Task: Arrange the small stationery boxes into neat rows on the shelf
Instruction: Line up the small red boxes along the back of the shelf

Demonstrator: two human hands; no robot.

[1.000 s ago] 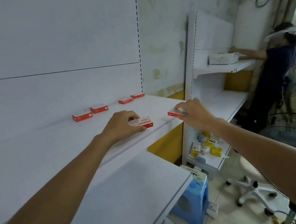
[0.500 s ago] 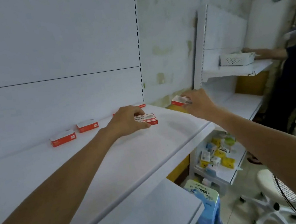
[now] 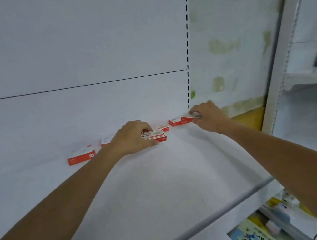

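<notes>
Head: left hand (image 3: 134,138) grips red box (image 3: 154,136) on shelf (image 3: 161,180); right hand (image 3: 209,117), second box (image 3: 186,118).

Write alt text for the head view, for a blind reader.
The left hand grips a red-and-white box on a white shelf; the right hand pinches a second box near the back wall, where more boxes lie in a row.

Bare left hand (image 3: 133,137) and right hand (image 3: 209,117), bare forearms.
</notes>
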